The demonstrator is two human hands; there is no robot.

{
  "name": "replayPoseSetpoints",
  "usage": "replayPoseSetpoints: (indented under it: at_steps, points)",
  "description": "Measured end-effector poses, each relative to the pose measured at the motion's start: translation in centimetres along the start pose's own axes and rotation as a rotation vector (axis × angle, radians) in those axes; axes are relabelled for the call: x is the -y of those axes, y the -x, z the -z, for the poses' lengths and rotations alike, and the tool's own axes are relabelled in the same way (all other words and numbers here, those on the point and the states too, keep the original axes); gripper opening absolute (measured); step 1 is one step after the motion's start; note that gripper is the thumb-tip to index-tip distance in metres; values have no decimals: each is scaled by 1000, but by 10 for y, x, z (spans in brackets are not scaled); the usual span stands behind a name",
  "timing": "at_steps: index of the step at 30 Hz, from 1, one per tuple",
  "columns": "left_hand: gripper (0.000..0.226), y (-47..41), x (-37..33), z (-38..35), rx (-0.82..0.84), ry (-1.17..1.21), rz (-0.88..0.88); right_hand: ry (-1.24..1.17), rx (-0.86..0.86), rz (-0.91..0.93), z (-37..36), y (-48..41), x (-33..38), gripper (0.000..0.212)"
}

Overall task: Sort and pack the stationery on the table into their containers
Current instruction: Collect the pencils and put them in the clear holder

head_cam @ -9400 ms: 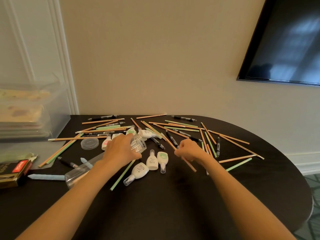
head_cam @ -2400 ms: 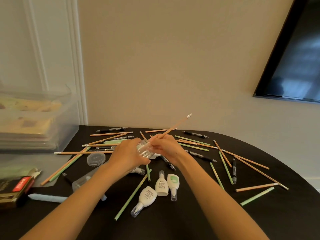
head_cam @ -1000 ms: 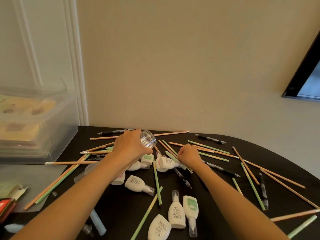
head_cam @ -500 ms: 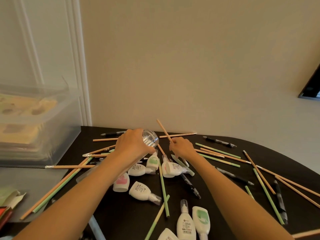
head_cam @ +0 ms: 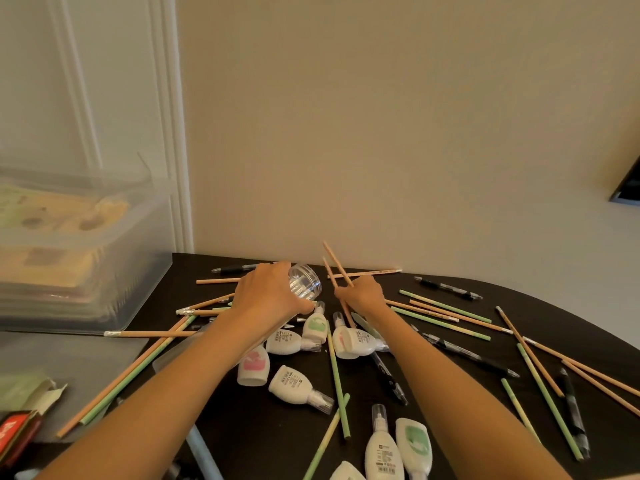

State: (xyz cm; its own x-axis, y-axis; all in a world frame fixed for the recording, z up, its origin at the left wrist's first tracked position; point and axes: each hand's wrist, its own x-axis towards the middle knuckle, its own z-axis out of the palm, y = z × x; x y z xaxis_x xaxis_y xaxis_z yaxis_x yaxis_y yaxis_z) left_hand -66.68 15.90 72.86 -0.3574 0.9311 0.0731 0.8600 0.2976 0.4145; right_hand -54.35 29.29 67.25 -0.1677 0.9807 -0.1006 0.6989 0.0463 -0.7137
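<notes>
My left hand (head_cam: pixel 266 296) grips a clear plastic tube container (head_cam: pixel 306 282), tilted with its open mouth toward the right. My right hand (head_cam: pixel 362 292) holds two orange pencils (head_cam: pixel 334 261) whose tips point up and left, close beside the container's mouth. Many orange and green pencils (head_cam: pixel 440 322) lie scattered over the black table (head_cam: pixel 263 424). Several white correction-fluid bottles (head_cam: pixel 294 384) lie between my forearms, and black pens (head_cam: pixel 450 291) lie at the back and right.
A large clear storage bin (head_cam: pixel 79 251) with papers stands at the left. A red-labelled box (head_cam: pixel 14 434) and torn packaging (head_cam: pixel 38 389) sit at the left front edge. The wall rises right behind the table. A dark screen corner (head_cam: pixel 627 192) shows at far right.
My right hand has picked up a second orange pencil and lifted both toward the container's mouth. The view has shifted slightly left; my left hand keeps its grip on the container.
</notes>
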Motion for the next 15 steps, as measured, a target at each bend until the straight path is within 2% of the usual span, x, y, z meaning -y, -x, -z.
replayPoseSetpoints:
  at_steps: [2,6,11,15]
  points:
    - [68,3,-1,1,3,-2,3,-103,-51,29,8,6,5,18]
    - [67,15,-6,3,5,3,-4,-374,-112,32,33,24,16,26]
    - [67,40,-14,9,53,31,-38,-833,30,-48,61,66,24,16]
    - [62,68,-20,13,93,50,-80,-1181,31,-62,74,100,24,17]
